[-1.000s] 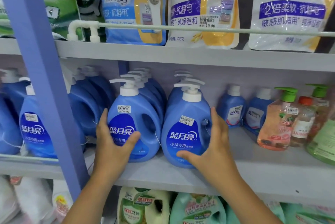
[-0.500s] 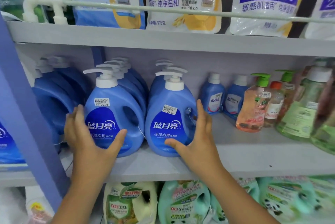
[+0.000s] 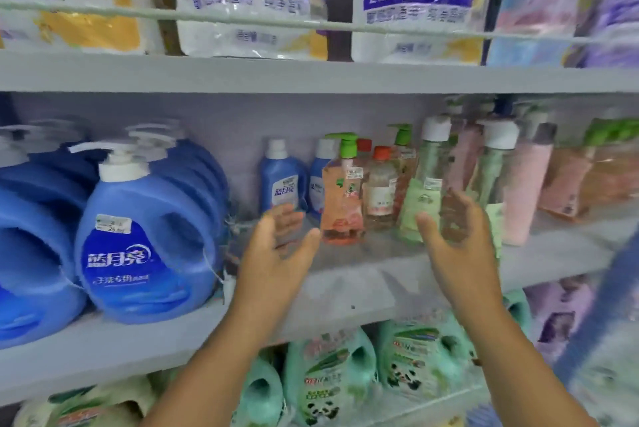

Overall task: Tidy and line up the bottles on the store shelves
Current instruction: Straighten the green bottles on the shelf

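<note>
My left hand (image 3: 276, 250) and my right hand (image 3: 453, 236) hover open, palms facing each other, over the front of the middle shelf (image 3: 345, 292). Between and behind them stand an orange pump bottle (image 3: 342, 195) with a green top, a clear bottle with a red cap (image 3: 380, 191) and a pale green bottle (image 3: 422, 198). Neither hand touches a bottle. Two small blue bottles (image 3: 281, 177) stand further back. Large blue detergent jugs (image 3: 145, 240) with white pumps fill the shelf's left part. The picture is blurred.
Pink and orange bottles (image 3: 525, 184) crowd the shelf's right end. White refill pouches (image 3: 242, 1) hang on the upper shelf behind a white rail. Green detergent jugs (image 3: 332, 378) sit on the shelf below.
Both hands have let go of the two front blue jugs and shifted right, now open in front of the small bottles. The view has swung right with them.
</note>
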